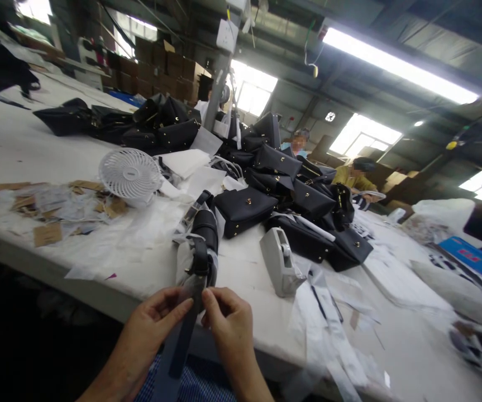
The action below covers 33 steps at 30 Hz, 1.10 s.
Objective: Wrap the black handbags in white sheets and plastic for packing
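A black strap (187, 326) runs down from the table edge toward my lap, with clear plastic film along it. My left hand (161, 314) pinches its left side between thumb and fingers. On the other side, my right hand (230, 315) is closed on the strap's edge, thumb on top. Just beyond my fingers lies a bundle of black leather straps (204, 234), partly wrapped in white paper or film, with a buckle-like loop on the near end. What the curled fingertips touch underneath is hidden.
A white fan (129, 174) stands left of the bundle, beside brown tags (48, 233) and plastic scraps. A grey tape dispenser (280, 262) sits to the right. Black handbags (247, 209) are heaped behind. Two people (356, 174) are across the table. A blue box (473, 257) lies far right.
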Each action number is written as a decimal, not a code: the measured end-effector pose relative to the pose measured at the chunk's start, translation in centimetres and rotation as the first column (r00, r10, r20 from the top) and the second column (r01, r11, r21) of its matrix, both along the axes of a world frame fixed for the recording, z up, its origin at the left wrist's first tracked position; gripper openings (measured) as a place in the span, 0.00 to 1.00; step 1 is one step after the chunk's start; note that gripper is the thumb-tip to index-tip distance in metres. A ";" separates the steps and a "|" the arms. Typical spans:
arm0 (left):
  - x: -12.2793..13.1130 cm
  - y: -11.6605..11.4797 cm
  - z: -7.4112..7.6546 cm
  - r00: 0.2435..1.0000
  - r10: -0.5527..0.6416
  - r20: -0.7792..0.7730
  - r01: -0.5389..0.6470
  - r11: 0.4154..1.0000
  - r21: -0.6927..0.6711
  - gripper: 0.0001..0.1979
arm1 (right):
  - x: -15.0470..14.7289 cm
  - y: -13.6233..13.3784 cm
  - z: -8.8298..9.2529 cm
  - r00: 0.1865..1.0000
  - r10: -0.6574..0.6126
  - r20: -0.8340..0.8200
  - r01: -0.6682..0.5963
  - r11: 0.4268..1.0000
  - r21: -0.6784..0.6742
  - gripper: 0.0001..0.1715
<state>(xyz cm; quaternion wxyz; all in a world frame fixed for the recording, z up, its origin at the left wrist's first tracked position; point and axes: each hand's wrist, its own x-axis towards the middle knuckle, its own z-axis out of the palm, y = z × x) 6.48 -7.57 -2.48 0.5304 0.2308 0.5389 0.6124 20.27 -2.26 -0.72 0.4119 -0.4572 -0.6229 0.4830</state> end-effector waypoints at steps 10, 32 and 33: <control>-0.5 0.7 -0.3 0.982 0.038 0.185 -0.053 0.996 0.077 0.24 | -2.1 -0.4 0.9 0.994 -0.042 0.102 0.037 0.998 0.054 0.19; -3.3 -1.1 -0.3 0.324 0.571 -0.754 0.065 0.782 0.620 0.10 | -5.2 0.2 -1.1 0.987 0.064 -0.144 -0.087 0.984 -0.155 0.34; -3.4 -1.2 -0.4 0.278 0.581 -0.765 0.081 0.779 0.621 0.11 | -5.3 0.2 -1.3 0.981 0.065 -0.181 -0.097 0.980 -0.175 0.35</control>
